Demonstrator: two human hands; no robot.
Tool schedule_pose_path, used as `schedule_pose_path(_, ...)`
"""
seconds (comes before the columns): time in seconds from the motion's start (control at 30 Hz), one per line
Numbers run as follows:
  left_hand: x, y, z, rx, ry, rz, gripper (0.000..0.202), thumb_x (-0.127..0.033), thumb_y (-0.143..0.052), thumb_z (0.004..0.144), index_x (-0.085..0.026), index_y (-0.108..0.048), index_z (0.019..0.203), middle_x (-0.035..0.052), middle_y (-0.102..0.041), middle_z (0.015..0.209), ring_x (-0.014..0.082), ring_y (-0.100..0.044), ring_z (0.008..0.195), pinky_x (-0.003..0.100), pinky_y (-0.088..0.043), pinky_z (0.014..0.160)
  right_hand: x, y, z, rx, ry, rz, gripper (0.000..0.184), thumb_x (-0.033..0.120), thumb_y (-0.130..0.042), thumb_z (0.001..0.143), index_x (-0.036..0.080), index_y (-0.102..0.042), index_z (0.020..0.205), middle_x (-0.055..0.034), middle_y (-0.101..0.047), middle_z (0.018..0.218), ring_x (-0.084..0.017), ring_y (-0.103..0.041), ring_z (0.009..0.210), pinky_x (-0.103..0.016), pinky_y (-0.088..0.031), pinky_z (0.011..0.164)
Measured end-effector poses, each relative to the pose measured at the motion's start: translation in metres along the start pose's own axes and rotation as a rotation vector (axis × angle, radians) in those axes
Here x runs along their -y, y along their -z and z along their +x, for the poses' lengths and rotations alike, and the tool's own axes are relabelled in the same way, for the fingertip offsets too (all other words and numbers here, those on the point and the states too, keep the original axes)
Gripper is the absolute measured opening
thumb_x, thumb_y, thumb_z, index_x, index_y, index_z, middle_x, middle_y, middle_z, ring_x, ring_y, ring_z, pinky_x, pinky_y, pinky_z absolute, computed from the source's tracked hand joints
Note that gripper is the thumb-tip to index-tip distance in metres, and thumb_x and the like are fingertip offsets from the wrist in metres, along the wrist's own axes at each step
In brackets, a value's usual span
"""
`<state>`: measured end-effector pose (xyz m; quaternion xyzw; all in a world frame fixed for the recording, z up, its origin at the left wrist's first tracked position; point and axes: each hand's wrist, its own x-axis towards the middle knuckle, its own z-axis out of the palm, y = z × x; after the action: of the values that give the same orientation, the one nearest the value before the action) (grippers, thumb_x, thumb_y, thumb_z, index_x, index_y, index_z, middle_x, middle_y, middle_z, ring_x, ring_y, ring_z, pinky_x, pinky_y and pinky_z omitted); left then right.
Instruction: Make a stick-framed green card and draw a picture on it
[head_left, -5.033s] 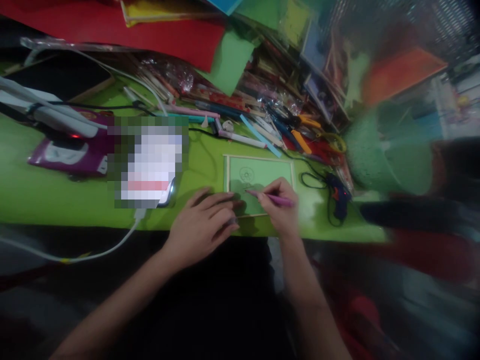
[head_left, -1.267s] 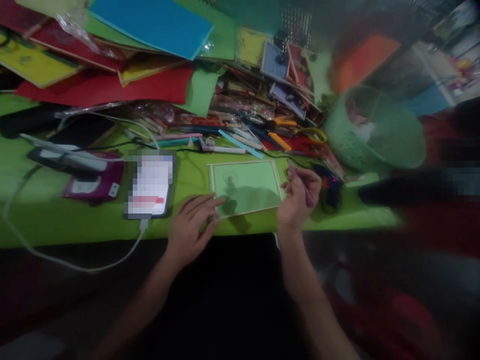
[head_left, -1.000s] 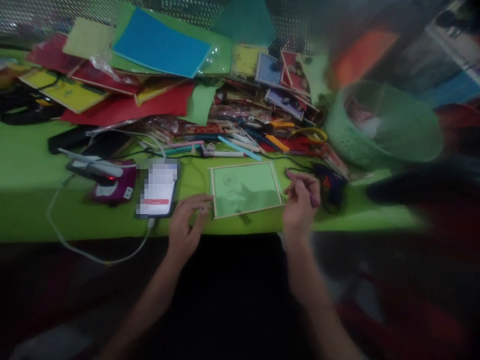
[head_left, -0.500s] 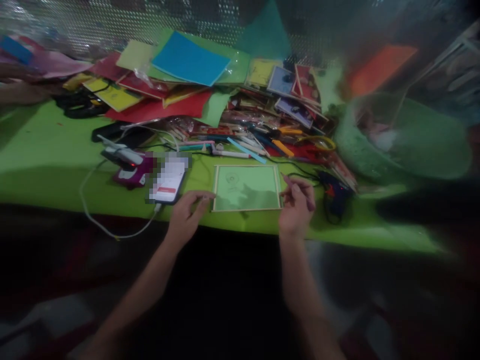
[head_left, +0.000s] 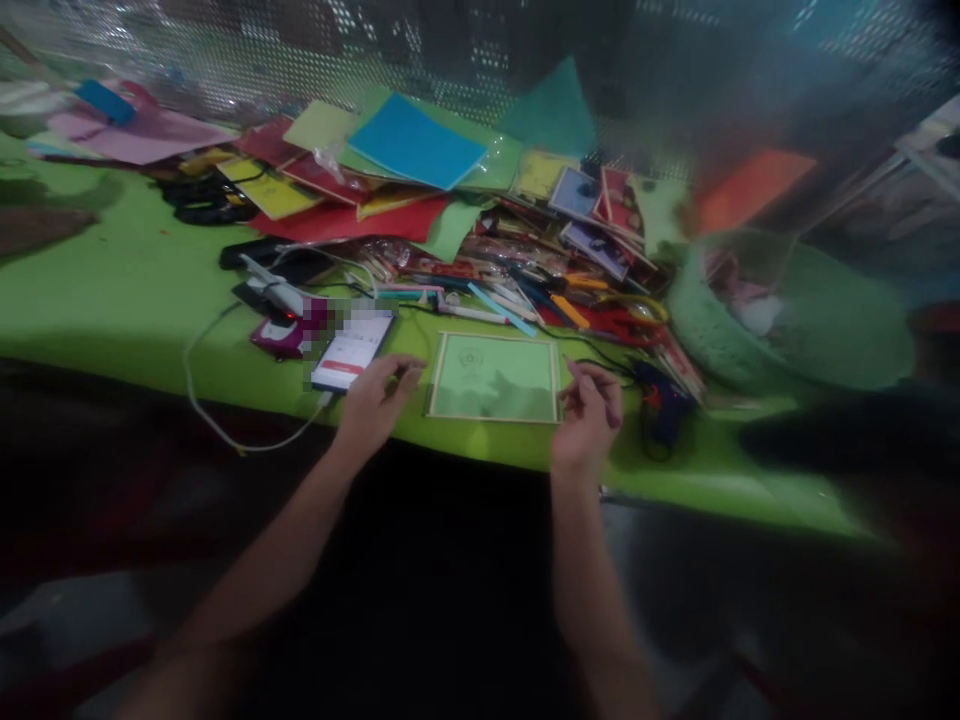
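Note:
A green card (head_left: 495, 385) with thin pale wooden strips along its edges lies on the table between my hands. On its upper left is a small round drawing in dark lines; a shadow falls across its lower part. My left hand (head_left: 375, 398) is just left of the card and apart from it, fingers loosely bent with nothing visible in them: open. At the card's right edge, my right hand (head_left: 589, 415) is closed on a slim purplish pen (head_left: 573, 368), its tip pointing up and left. Whether the right fingers touch the card is unclear.
Left of the card are a phone (head_left: 351, 350) on a white cable and a purple box (head_left: 281, 335). A glue gun (head_left: 661, 400) lies to the right, near a green basket (head_left: 705, 330). Behind are pens, scissors (head_left: 637, 308) and piled coloured paper (head_left: 416, 140).
My left hand has come off the card's left edge and moved slightly up and away. The right hand still holds the pen. The camera view has shifted and tilted a little.

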<state>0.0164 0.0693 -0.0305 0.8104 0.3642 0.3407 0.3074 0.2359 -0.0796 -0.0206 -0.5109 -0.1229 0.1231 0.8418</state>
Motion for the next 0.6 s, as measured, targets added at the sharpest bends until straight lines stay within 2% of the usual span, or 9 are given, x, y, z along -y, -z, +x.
schedule_pose_path(0.23, 0.0049, -0.0105, 0.0077, 0.052, -0.018, -0.007, 0.037, -0.054, -0.054, 0.100, -0.021, -0.071, 0.099, 0.0069, -0.076, 0.095, 0.0219, -0.070, 0.091, 0.035, -0.054, 0.084, -0.0006, 0.0012, -0.0026, -0.017, -0.006, -0.035, 0.014, 0.029, -0.073, 0.080, 0.019, -0.072, 0.090, 0.0018, -0.067, 0.080, -0.009, -0.053, 0.063, -0.022, -0.036, 0.056)
schedule_pose_path(0.6, -0.0011, -0.0031, 0.0052, 0.112, 0.055, 0.004, 0.038, -0.054, -0.053, 0.100, -0.020, -0.071, 0.096, 0.0065, -0.076, 0.096, 0.0223, -0.070, 0.092, 0.035, -0.052, 0.085, -0.0005, 0.0041, -0.0060, 0.023, -0.044, -0.038, 0.011, 0.026, -0.072, 0.083, 0.019, -0.075, 0.092, 0.0015, -0.067, 0.078, -0.009, -0.056, 0.067, -0.021, -0.040, 0.058)
